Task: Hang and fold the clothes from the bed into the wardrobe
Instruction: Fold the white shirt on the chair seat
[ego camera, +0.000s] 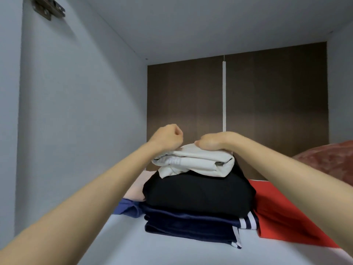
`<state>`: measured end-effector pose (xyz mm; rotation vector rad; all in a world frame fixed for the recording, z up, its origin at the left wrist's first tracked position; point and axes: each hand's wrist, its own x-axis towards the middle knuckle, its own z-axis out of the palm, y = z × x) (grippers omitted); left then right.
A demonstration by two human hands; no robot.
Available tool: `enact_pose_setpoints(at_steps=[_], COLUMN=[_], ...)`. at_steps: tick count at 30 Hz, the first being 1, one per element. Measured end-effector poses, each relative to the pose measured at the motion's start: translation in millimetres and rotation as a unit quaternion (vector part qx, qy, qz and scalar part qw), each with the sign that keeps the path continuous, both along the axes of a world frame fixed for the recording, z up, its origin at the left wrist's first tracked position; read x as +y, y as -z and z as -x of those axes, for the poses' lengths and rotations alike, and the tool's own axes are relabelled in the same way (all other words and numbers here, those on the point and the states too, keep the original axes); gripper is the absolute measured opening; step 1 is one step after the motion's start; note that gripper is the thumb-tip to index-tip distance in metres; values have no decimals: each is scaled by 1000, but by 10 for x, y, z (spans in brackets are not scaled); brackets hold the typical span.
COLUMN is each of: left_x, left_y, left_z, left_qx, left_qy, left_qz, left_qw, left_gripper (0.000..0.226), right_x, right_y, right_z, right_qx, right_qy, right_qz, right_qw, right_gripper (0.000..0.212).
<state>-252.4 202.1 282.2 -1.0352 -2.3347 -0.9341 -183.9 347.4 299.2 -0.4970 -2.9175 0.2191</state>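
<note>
Fingers (177, 132) of my left hand (168, 136) are curled on nothing. My right hand (212, 141) presses the folded white cotton garment (200, 163), fingers hidden, can't tell. The garment is directly underneath, atop the dark folded clothes stack (196, 194) on the pale wardrobe shelf (124, 245), long axis left-right.

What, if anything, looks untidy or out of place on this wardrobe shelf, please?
The white garment on top is loosely folded: a flap sags over the black garment beneath, at front left. A blue garment lies rumpled to their left.
</note>
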Motion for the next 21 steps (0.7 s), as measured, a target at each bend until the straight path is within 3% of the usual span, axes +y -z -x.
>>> enact_pose_setpoints(at_steps=[3, 5, 7, 13, 18, 21], left_x=[251, 385, 456, 380, 214, 117], left_y=[63, 210, 339, 447, 428, 431], left_z=[89, 108, 117, 40, -135, -294], left_qx=[-33, -48, -59, -15, 55, 94], left_qy=[5, 16, 5, -10, -20, -32], left_qz=[135, 216, 236, 170, 77, 44], left_qw=[990, 975, 970, 985, 995, 994], left_gripper=[43, 44, 48, 49, 45, 44], right_x=[99, 206, 260, 130, 3, -37], right_y=[346, 557, 681, 720, 708, 662], right_z=[39, 68, 52, -126, -377, -554], right_qx=[23, 49, 66, 133, 273, 302], right_qy=[17, 36, 34, 15, 16, 15], right_qz=[58, 29, 23, 19, 15, -37], right_qw=[998, 998, 997, 991, 962, 952], right_gripper=[48, 57, 58, 54, 31, 35])
